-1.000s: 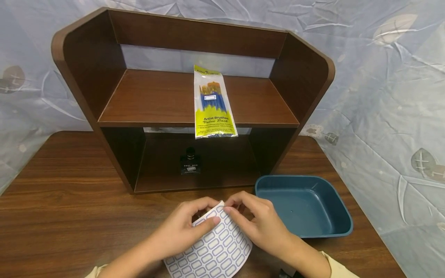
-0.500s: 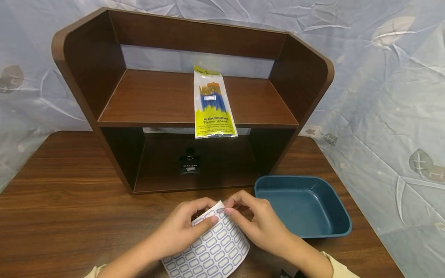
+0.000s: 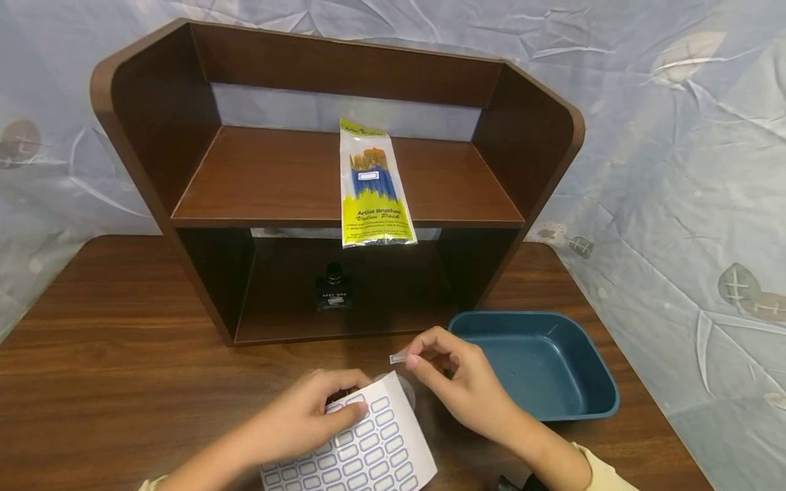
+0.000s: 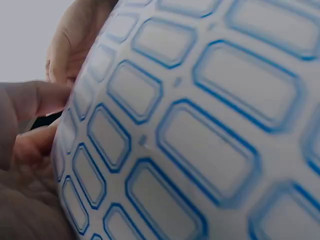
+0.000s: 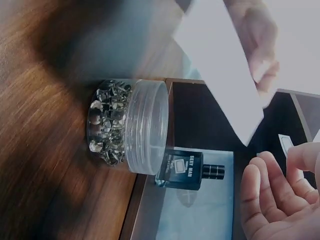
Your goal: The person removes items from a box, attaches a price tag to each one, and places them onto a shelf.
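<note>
My right hand (image 3: pixel 467 385) pinches peeled label (image 3: pixel 398 359) above surface (image 3: pixel 123 382): weightless, limp, tacky; I judge edge-only grip best. My left hand (image 3: pixel 307 416) grips label sheet (image 3: pixel 362 453), thin, bendy, held curved near front edge.

Your left hand (image 3: pixel 307 416) lies low, forearm entering from 7 o'clock, fingers curled and thumb pressed down in a pinch. Your right hand (image 3: pixel 457 385) is raised at 1 o'clock of it, forearm from 5 o'clock, thumb and forefinger pinched together.
</note>
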`<state>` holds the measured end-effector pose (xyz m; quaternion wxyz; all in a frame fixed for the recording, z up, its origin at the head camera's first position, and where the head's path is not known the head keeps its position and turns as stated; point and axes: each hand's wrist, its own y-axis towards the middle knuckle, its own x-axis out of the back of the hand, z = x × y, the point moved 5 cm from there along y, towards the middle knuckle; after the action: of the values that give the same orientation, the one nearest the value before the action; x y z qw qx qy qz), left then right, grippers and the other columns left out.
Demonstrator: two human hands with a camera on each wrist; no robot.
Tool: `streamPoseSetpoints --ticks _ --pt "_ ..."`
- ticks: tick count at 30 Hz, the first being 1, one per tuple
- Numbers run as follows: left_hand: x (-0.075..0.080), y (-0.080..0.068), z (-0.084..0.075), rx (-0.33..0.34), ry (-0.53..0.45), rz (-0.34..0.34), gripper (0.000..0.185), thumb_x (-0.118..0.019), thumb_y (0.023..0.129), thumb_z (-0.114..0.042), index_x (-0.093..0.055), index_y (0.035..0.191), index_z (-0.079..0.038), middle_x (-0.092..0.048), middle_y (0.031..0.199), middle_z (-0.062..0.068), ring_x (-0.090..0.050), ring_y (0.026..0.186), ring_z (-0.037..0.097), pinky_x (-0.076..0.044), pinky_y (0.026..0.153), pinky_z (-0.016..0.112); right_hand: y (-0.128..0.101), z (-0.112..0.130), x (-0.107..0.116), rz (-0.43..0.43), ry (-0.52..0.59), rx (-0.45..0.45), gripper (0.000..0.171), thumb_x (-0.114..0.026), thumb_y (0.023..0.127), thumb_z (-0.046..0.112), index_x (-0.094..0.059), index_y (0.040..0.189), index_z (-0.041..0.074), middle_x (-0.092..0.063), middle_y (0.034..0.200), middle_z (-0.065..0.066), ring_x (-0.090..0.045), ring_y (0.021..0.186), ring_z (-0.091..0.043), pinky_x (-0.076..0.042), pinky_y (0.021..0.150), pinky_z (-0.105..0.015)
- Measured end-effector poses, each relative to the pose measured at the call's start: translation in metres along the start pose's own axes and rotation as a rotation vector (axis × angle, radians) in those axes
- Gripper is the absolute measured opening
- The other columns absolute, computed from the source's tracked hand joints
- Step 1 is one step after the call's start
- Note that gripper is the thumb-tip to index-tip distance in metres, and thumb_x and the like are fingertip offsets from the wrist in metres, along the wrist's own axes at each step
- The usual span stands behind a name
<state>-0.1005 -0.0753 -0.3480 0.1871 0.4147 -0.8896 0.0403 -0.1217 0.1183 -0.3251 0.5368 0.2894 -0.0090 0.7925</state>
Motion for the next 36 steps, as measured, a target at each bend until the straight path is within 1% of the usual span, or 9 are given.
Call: streamPoseSetpoints --ticks 5,7,10,15,20,28,30,34,36 --pt "-0.009 -0.008 0.009 -0.001 0.051 0.166 0.010 -0.059 0.095 -0.017 -0.066 0.101 -0.018 -0.067 0.087 -0.009 -0.057 0.076 -0.004 -0.051 0.069 0.018 0.002 -0.004 0.003 -0.021 0.009 -0.018 0.004 -0.063 0.094 0.015 -0.061 0.098 0.017 -0.067 0.092 -0.003 -0.060 0.072 -0.008 -0.055 0.063 -0.025" --pt "-0.012 -0.011 0.012 -0.003 0.085 0.204 0.008 -0.060 0.094 -0.017 -0.066 0.098 -0.019 -0.066 0.085 -0.011 -0.056 0.076 -0.006 -0.050 0.069 0.017 0.002 -0.005 0.004 -0.031 0.021 -0.015 0.004 -0.062 0.094 0.014 -0.062 0.098 0.016 -0.067 0.089 -0.005 -0.060 0.071 -0.009 -0.056 0.063 -0.026" --pt "-0.015 -0.014 0.017 0.007 0.120 0.227 0.005 -0.062 0.093 -0.017 -0.065 0.094 -0.020 -0.066 0.083 -0.014 -0.054 0.074 -0.008 -0.049 0.067 0.016 0.003 -0.006 0.006 -0.044 0.042 -0.012 0.003 -0.062 0.095 0.013 -0.062 0.097 0.014 -0.065 0.086 -0.007 -0.059 0.070 -0.010 -0.056 0.062 -0.027" --pt "-0.018 -0.017 0.025 0.048 0.203 0.236 0.004 -0.065 0.091 -0.019 -0.063 0.089 -0.022 -0.061 0.078 -0.018 -0.051 0.070 -0.008 -0.047 0.065 0.015 0.004 -0.009 0.008 -0.056 0.062 -0.009 0.004 -0.062 0.094 0.011 -0.063 0.096 0.013 -0.063 0.082 -0.006 -0.059 0.069 -0.011 -0.056 0.061 -0.029" --pt "-0.021 -0.017 0.031 0.067 0.346 0.229 0.007 -0.068 0.087 -0.022 -0.061 0.085 -0.023 -0.058 0.074 -0.020 -0.048 0.066 -0.008 -0.045 0.063 0.015 0.004 -0.011 0.009 -0.063 0.083 -0.020 0.005 -0.063 0.094 0.010 -0.063 0.096 0.013 -0.063 0.081 -0.012 -0.059 0.069 -0.016 -0.057 0.061 -0.031" --pt "-0.025 -0.015 0.038 0.103 0.579 0.211 0.013 -0.073 0.082 -0.025 -0.060 0.083 -0.022 -0.055 0.074 -0.019 -0.044 0.065 -0.005 -0.043 0.060 0.018 0.004 -0.012 0.011 -0.061 0.108 -0.061 0.004 -0.064 0.093 0.013 -0.063 0.096 0.011 -0.062 0.079 -0.011 -0.059 0.069 -0.012 -0.057 0.061 -0.031" --pt "-0.025 -0.015 0.039 0.116 0.612 0.198 0.016 -0.074 0.080 -0.024 -0.059 0.082 -0.023 -0.053 0.075 -0.018 -0.043 0.066 -0.003 -0.041 0.059 0.019 0.004 -0.013 0.011 -0.060 0.113 -0.071 0.004 -0.064 0.093 0.014 -0.063 0.095 0.010 -0.062 0.080 -0.011 -0.059 0.070 -0.013 -0.057 0.062 -0.031" --pt "-0.024 -0.015 0.040 0.142 0.634 0.167 0.020 -0.077 0.076 -0.023 -0.057 0.081 -0.025 -0.049 0.076 -0.015 -0.040 0.066 -0.001 -0.037 0.055 0.018 0.003 -0.012 0.012 -0.061 0.128 -0.070 0.004 -0.063 0.094 0.013 -0.063 0.096 0.010 -0.063 0.082 -0.009 -0.060 0.070 -0.015 -0.058 0.063 -0.031" --pt "-0.024 -0.014 0.040 0.149 0.641 0.152 0.021 -0.077 0.076 -0.025 -0.057 0.082 -0.025 -0.047 0.076 -0.014 -0.040 0.066 -0.001 -0.035 0.054 0.018 0.002 -0.011 0.013 -0.064 0.135 -0.070 0.003 -0.063 0.094 0.012 -0.064 0.096 0.009 -0.063 0.083 -0.007 -0.061 0.070 -0.015 -0.058 0.064 -0.031"
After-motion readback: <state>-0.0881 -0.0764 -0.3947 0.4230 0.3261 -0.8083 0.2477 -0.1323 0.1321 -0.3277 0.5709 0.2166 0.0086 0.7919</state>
